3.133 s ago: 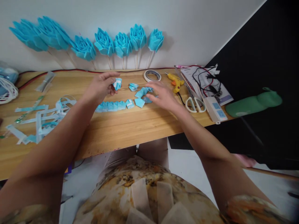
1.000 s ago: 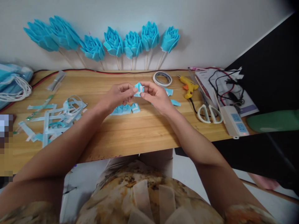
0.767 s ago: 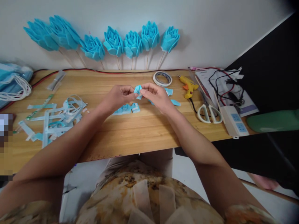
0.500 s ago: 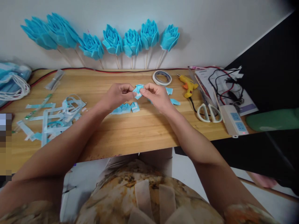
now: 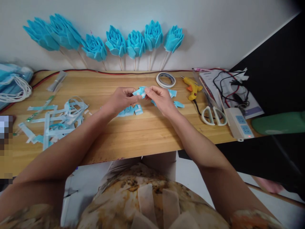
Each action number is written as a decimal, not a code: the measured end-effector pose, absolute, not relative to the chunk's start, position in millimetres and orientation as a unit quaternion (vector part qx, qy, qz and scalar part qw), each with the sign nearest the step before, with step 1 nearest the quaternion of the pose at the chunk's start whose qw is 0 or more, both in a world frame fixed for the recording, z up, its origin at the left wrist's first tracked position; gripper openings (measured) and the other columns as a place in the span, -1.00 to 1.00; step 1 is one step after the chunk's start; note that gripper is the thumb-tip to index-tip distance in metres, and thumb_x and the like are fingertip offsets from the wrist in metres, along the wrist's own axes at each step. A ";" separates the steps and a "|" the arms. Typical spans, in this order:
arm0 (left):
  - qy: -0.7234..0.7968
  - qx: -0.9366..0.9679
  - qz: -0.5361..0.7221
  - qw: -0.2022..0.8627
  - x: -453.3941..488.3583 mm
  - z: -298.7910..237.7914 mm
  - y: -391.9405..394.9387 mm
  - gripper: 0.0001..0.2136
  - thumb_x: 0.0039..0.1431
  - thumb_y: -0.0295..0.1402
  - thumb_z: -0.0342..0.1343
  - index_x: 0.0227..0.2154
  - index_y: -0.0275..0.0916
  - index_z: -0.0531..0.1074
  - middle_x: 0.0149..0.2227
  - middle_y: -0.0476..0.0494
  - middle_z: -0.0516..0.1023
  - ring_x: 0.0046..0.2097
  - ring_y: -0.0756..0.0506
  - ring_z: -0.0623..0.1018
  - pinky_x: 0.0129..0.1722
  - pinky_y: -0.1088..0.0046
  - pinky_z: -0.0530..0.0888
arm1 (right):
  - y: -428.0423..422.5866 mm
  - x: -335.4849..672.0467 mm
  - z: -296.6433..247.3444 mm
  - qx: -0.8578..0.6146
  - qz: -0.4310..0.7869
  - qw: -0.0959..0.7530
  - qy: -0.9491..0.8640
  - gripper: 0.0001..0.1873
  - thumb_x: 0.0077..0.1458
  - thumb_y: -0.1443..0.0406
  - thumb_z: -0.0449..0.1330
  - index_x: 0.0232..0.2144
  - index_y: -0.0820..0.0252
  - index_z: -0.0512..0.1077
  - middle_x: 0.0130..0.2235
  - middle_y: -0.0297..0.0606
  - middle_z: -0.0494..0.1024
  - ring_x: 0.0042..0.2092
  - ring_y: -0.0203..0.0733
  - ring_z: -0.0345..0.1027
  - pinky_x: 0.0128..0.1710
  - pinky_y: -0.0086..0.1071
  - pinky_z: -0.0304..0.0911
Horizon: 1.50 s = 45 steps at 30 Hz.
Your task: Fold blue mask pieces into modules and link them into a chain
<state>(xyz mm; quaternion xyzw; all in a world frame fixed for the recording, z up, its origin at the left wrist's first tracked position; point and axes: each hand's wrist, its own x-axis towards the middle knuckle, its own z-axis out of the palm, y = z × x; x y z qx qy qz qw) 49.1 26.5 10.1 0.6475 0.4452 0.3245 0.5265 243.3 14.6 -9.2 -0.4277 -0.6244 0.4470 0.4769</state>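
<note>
Between my two hands is a small folded piece of light-blue fabric (image 5: 140, 92), with some white on it. My left hand (image 5: 122, 98) pinches its left side between thumb and fingers. On the right side my right hand (image 5: 160, 98) pinches it too. Below my hands, a row of blue folded pieces (image 5: 127, 111) lies on the wooden table (image 5: 133, 136), partly covered by my left hand. More blue pieces (image 5: 178, 104) lie just right of my right hand, some of them half hidden behind it.
Several blue fabric flowers on sticks (image 5: 135, 44) lean on the wall. To the right are a tape roll (image 5: 166, 80), a yellow glue gun (image 5: 193, 87), white-handled scissors (image 5: 213, 115), a power strip (image 5: 239, 123) and a green bottle (image 5: 277, 123). Blue and white scraps (image 5: 57, 119) lie left.
The folded blue piece has turned and now lies more sideways between my fingers. My left hand has shifted slightly, and my right fingertips have moved up a little along the piece.
</note>
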 end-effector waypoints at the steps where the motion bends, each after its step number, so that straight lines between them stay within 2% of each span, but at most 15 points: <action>1: 0.441 0.654 0.320 0.524 49.6 9.9 25.9 -0.71 0.17 -0.32 0.34 -0.59 -0.23 0.41 -0.62 0.07 0.34 -0.57 0.08 0.27 -0.54 0.53 0.17 | 14.2 243.2 -9.6 -0.430 0.446 0.468 -0.630 -0.53 0.16 -0.11 0.31 -0.46 0.14 0.45 -0.44 -0.41 0.42 -0.35 -0.32 0.23 -0.27 -0.36 0.17; 4: 0.417 0.675 0.307 0.526 50.9 9.9 24.9 -0.68 0.14 -0.37 0.34 -0.62 -0.24 0.37 -0.61 0.09 0.26 -0.56 0.10 0.21 -0.54 0.51 0.11 | 13.4 243.0 -11.6 -0.440 0.431 0.449 -0.647 -0.56 0.13 -0.08 0.35 -0.46 0.14 0.45 -0.47 -0.44 0.35 -0.37 -0.34 0.14 -0.32 -0.37 0.08; 7: 0.391 0.682 0.299 0.540 51.3 12.7 24.3 -0.72 0.11 -0.32 0.37 -0.60 -0.25 0.42 -0.61 0.09 0.23 -0.55 0.09 0.19 -0.55 0.52 0.10 | 13.2 242.7 -12.6 -0.440 0.431 0.459 -0.640 -0.50 0.16 -0.11 0.32 -0.51 0.14 0.40 -0.50 -0.44 0.31 -0.40 -0.35 0.11 -0.35 -0.37 0.07; 11: 0.380 0.676 0.292 0.560 48.6 17.1 25.5 -0.78 0.08 -0.26 0.37 -0.53 -0.23 0.50 -0.60 0.07 0.32 -0.54 0.07 0.24 -0.55 0.54 0.14 | 14.6 244.9 -8.3 -0.435 0.486 0.468 -0.596 -0.39 0.18 -0.23 0.27 -0.54 0.14 0.39 -0.51 -0.39 0.39 -0.42 -0.34 0.24 -0.34 -0.39 0.23; 15: 0.414 0.659 0.311 0.545 43.8 16.0 30.0 -0.73 0.12 -0.29 0.35 -0.58 -0.22 0.41 -0.61 0.05 0.34 -0.56 0.08 0.25 -0.54 0.53 0.15 | 17.1 252.1 -1.4 -0.449 0.517 0.454 -0.570 -0.37 0.17 -0.29 0.24 -0.45 0.14 0.49 -0.43 -0.29 0.54 -0.36 -0.29 0.39 -0.30 -0.39 0.37; 21: 0.428 0.644 0.316 0.549 42.7 14.1 32.3 -0.76 0.15 -0.37 0.33 -0.57 -0.21 0.42 -0.62 0.07 0.32 -0.57 0.07 0.23 -0.53 0.49 0.13 | 19.0 258.3 -3.2 -0.419 0.497 0.434 -0.624 -0.55 0.11 -0.10 0.39 -0.42 0.17 0.55 -0.38 -0.33 0.58 -0.34 -0.34 0.34 -0.27 -0.40 0.29; 28: 0.436 0.628 0.340 0.548 42.6 10.9 37.6 -0.72 0.19 -0.37 0.30 -0.59 -0.21 0.39 -0.63 0.05 0.34 -0.56 0.06 0.27 -0.53 0.50 0.18 | 19.1 255.5 -3.3 -0.420 0.485 0.448 -0.623 -0.61 0.10 -0.01 0.39 -0.48 0.16 0.48 -0.43 -0.37 0.53 -0.37 -0.34 0.28 -0.29 -0.38 0.22; 30: 0.452 0.603 0.395 0.526 42.8 10.4 38.6 -0.76 0.23 -0.37 0.26 -0.54 -0.20 0.41 -0.60 0.05 0.35 -0.54 0.05 0.29 -0.51 0.50 0.22 | 19.8 254.2 -4.3 -0.428 0.468 0.471 -0.613 -0.63 0.11 0.01 0.38 -0.47 0.15 0.47 -0.44 -0.37 0.52 -0.37 -0.34 0.28 -0.30 -0.38 0.22; 34: 0.471 0.609 0.502 0.394 46.8 15.6 29.6 -0.75 0.30 -0.37 0.22 -0.51 -0.19 0.41 -0.56 0.07 0.31 -0.50 0.04 0.25 -0.47 0.47 0.22 | 20.0 250.8 -7.5 -0.463 0.416 0.500 -0.602 -0.71 0.14 0.07 0.33 -0.44 0.15 0.49 -0.44 -0.38 0.51 -0.38 -0.33 0.26 -0.34 -0.38 0.18; 40: 0.417 0.698 0.457 0.360 57.6 9.7 15.6 -0.83 0.27 -0.37 0.23 -0.46 -0.21 0.52 -0.48 0.02 0.45 -0.43 0.03 0.35 -0.40 0.47 0.27 | 13.8 243.8 -6.6 -0.461 0.385 0.504 -0.621 -0.80 0.15 0.16 0.28 -0.42 0.15 0.48 -0.44 -0.39 0.48 -0.38 -0.33 0.25 -0.33 -0.38 0.21; 45: 0.432 0.710 0.467 0.301 58.8 -9.1 24.2 -0.91 0.22 -0.40 0.24 -0.40 -0.21 0.60 -0.49 0.01 0.53 -0.47 0.03 0.38 -0.43 0.47 0.27 | 12.5 239.9 -9.0 -0.442 0.378 0.518 -0.627 -0.80 0.11 0.14 0.28 -0.42 0.15 0.49 -0.42 -0.38 0.52 -0.36 -0.32 0.32 -0.29 -0.37 0.28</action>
